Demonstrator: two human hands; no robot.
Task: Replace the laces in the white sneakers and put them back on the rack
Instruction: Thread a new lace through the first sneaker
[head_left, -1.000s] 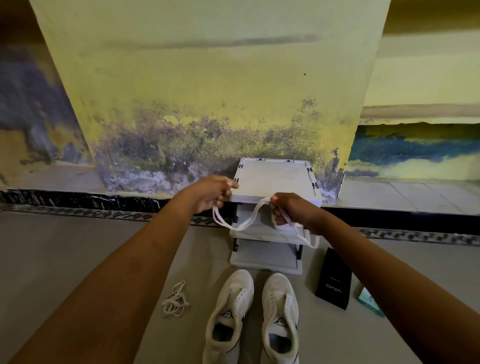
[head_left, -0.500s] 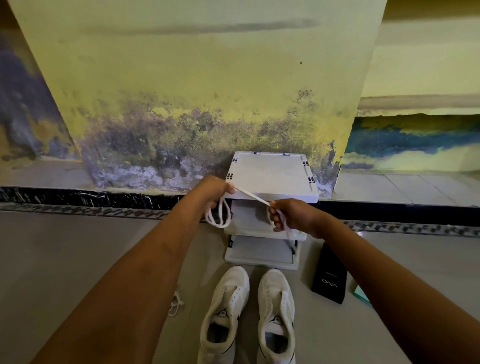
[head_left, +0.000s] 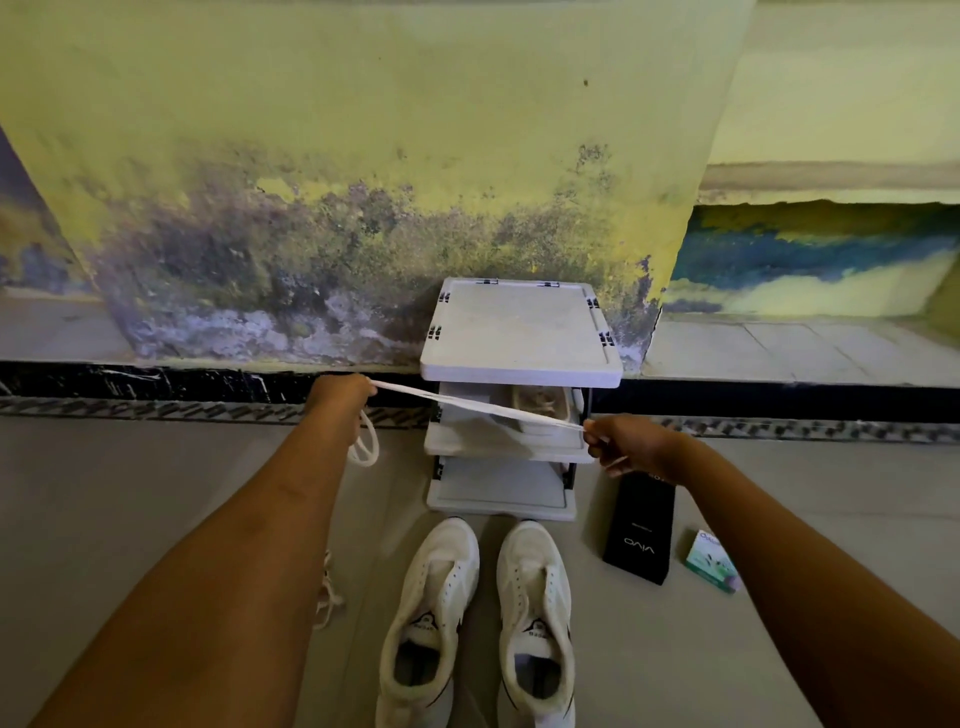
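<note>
Head view. The left hand (head_left: 343, 395) is seen from the back, its fingers curled closed round a flat white shoelace (head_left: 478, 408). The right hand (head_left: 631, 447) pinches the same lace between thumb and curled fingers. The lace runs taut from the left fingers, slanting slightly down, to the right fingertips. Slack loops of it (head_left: 366, 447) hang just beneath the left fingers, and a short tail shows under the right hand.

Directly behind the stretched lace, between the two sets of fingers, stands a white plastic three-shelf rack (head_left: 519, 371) against a stained yellow wall (head_left: 363, 156). On its middle shelf, just beyond the right fingertips, sits a cream-coloured shoe (head_left: 540, 410).

Nearer the camera than both hands, the pair of white sneakers (head_left: 436, 608) rests side by side on the grey floor (head_left: 104, 493), toes touching or almost touching the rack's base.

Below the left forearm a bunched off-white lace (head_left: 327, 592) lies on the floor, partly hidden by the arm. Below the right fingers lie a black rectangular box with white lettering (head_left: 639, 535) and, beside it, a small green-and-white carton (head_left: 711, 561).
</note>
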